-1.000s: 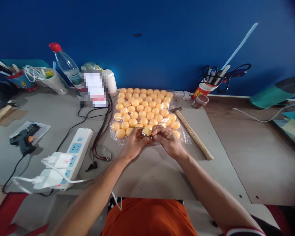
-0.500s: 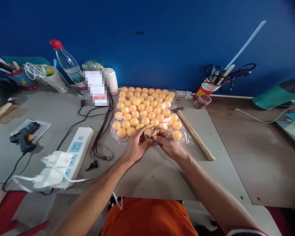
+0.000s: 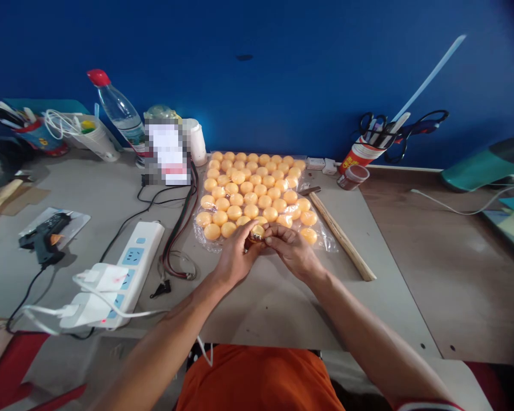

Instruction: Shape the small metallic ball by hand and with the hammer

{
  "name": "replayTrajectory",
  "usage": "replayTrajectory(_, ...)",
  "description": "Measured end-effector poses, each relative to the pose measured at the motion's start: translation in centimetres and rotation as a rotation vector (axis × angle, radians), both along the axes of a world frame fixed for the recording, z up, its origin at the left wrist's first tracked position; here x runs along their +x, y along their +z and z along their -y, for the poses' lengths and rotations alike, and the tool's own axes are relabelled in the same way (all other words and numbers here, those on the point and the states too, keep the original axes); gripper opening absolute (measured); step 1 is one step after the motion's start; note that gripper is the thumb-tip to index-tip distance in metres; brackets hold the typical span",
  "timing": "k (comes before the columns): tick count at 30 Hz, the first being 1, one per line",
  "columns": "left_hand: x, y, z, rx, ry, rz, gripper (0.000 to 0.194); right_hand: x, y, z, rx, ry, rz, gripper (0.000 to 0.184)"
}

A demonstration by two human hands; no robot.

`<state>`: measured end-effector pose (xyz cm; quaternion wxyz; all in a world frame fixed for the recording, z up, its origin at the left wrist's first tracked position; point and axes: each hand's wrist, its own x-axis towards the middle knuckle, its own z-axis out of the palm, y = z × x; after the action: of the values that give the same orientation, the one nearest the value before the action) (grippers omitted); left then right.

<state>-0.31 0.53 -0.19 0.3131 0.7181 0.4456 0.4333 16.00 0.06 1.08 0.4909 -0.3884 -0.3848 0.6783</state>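
Note:
A small shiny gold-coloured round piece is held between my two hands, just over the near edge of a clear plastic bag of orange balls. My left hand is closed around its left side, thumb below and fingers above. On the other side, the fingertips of my right hand pinch its right edge. The fingers hide much of the piece, so its exact kind cannot be made out. The bag lies flat on the grey table.
Right of the bag lies a wooden-handled hammer. A white power strip, black glue gun and cables are at left. Behind them stand a bottle and cups. A red cup of pens and scissors stands back right.
The gold-coloured piece has turned slightly between my fingers, showing a different face. Both hands stay in nearly the same place.

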Motion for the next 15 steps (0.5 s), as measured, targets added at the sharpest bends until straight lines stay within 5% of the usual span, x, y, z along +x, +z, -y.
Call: replayTrajectory(15,-0.08,-0.15,0.02,0.043,0.034,-0.081,0.045,0.04,-0.03,-0.03,0.005,0.015,0.081,0.023)
